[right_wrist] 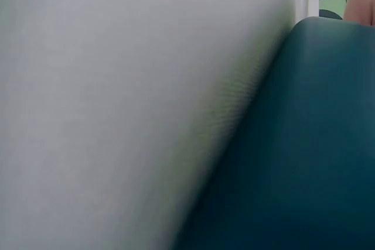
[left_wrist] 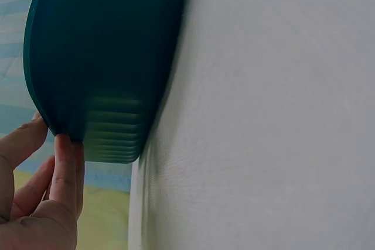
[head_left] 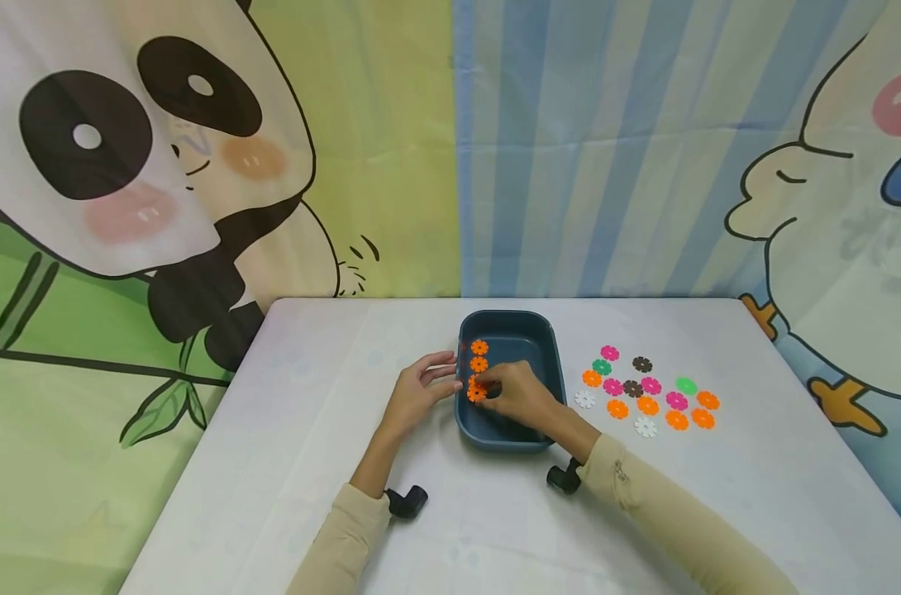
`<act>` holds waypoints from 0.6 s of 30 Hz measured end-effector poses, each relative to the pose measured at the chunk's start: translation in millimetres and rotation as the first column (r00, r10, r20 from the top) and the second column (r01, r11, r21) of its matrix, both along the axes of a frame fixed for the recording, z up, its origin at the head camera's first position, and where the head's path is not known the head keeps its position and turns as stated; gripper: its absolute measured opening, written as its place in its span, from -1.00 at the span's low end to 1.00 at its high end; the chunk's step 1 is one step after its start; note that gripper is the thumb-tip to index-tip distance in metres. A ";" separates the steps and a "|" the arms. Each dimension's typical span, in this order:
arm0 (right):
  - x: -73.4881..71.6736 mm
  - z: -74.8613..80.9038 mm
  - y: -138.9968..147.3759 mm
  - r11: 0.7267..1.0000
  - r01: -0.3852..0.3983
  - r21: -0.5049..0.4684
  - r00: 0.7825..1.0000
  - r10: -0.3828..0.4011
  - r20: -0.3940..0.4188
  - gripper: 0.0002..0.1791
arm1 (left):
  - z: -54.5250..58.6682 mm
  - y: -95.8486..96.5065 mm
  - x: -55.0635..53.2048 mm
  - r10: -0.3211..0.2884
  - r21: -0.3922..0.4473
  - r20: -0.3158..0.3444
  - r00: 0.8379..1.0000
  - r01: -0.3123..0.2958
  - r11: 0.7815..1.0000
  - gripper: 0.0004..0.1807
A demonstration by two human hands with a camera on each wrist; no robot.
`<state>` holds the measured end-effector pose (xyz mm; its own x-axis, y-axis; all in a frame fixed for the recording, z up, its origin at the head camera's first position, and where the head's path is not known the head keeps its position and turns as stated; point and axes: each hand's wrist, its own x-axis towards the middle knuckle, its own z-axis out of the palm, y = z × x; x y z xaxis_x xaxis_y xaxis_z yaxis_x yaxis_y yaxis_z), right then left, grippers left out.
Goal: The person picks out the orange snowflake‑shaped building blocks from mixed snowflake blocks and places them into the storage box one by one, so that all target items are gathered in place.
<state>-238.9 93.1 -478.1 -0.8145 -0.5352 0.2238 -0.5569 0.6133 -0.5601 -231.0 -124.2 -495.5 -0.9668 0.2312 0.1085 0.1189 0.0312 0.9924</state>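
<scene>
A dark blue tray (head_left: 521, 326) with rounded corners stands on the table, and its outer wall shows in both wrist views. Inside, along its left side, several orange notched discs (head_left: 479, 364) lie in a row. My right hand (head_left: 521, 395) reaches in over the right rim and pinches an orange disc (head_left: 477, 394) at the near end of that row; the fingertips partly cover it. My left hand (head_left: 413, 395) is at the left side, its fairly straight, spread fingers touching the rim (left_wrist: 36, 95).
Right of the tray, loose notched discs lie scattered: pink (head_left: 676, 401), orange (head_left: 617, 409), white (head_left: 645, 426), brown (head_left: 642, 364) and green (head_left: 686, 386). They rest on the white table (head_left: 272, 496). A printed curtain (head_left: 391, 165) hangs behind the table's far edge.
</scene>
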 end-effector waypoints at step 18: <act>-1.8 -4.6 -3.1 0.994 -0.053 0.098 0.998 0.054 -0.012 -0.64 | -0.5 1.0 -0.3 0.016 -0.002 -0.007 1.000 -0.016 1.000 -0.38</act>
